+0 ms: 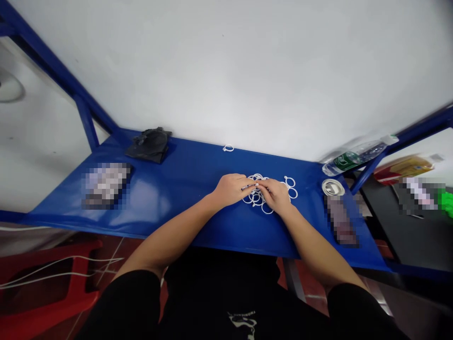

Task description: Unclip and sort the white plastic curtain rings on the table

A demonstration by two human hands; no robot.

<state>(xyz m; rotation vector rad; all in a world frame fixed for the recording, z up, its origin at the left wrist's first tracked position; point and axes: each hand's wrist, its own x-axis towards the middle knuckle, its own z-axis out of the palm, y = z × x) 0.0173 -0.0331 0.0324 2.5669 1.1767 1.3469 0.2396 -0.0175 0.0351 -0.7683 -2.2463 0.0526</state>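
Note:
My left hand (230,190) and my right hand (278,194) meet over a loose pile of thin white curtain rings (254,205), each with a small knob-like eyelet. Thumbs and fingertips of both hands are pinched together on a small white part of one ring (256,184); most of that ring is hidden by the fingers. Several rings lie under and around the hands, and a few (286,178) spread out to the right of my right hand. Apart from the pile, one single ring (224,149) lies at the table's back edge by the wall.
On the blue table (191,165) are a crumpled black plastic bag (150,144) and a pixelated object (107,185) at left. At right are a tape roll (333,187), another pixelated object (341,221) and a tilted water bottle (357,157). A red stool (76,278) stands below left.

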